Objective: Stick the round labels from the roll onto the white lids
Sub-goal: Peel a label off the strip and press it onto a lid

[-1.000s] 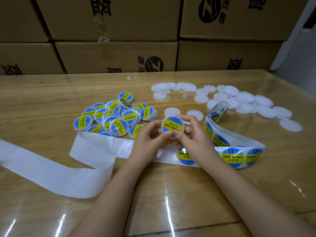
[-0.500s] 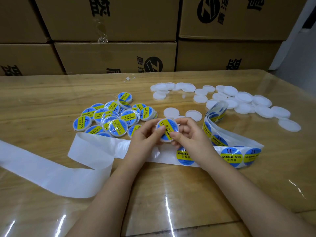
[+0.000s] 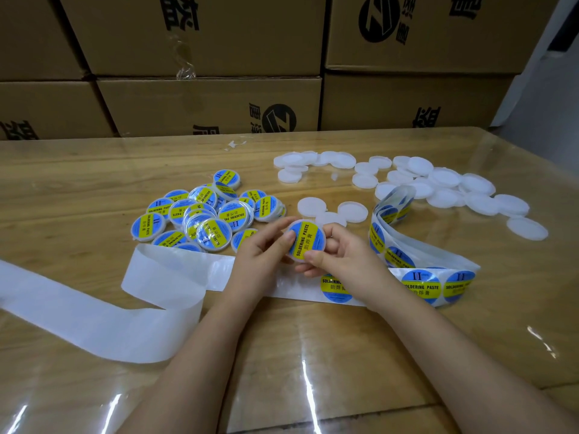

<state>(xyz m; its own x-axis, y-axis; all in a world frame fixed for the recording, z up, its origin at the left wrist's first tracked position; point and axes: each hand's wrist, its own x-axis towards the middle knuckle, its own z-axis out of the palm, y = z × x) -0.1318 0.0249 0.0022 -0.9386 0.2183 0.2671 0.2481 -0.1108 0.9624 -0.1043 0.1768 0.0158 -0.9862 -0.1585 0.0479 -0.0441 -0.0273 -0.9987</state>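
Backing paper [image 3: 94, 314], white and stripped of its labels, trails in from the left edge over the wooden surface [image 3: 62, 189] and folds into a loop just left of the forearms. Behind that loop lies a heap of labelled lids [image 3: 200, 214], their blue and yellow faces overlapping, some flat and some tilted. Next comes the left hand [image 3: 263, 252]: its grip pinches the left rim of the held lid [image 3: 306, 242], thumb on the face and the fingers curled behind. This lid is raised above the paper between the two hands, faces the camera, and carries a round label with its print running vertically. The right hand [image 3: 341, 255] takes the other side, its grip pinching too, the thumb pressed on the label's lower edge and the fingers behind the lid. Three bare lids [image 3: 352, 211] lie just beyond the hands. Under the right wrist the label strip [image 3: 419, 286] runs rightward, bends back and ends in a loose coil [image 3: 391, 205] standing on edge. Plain white lids [image 3: 445, 183] are scattered behind and to the right of the coil. Cardboard boxes [image 3: 206, 101] stand stacked along the far side
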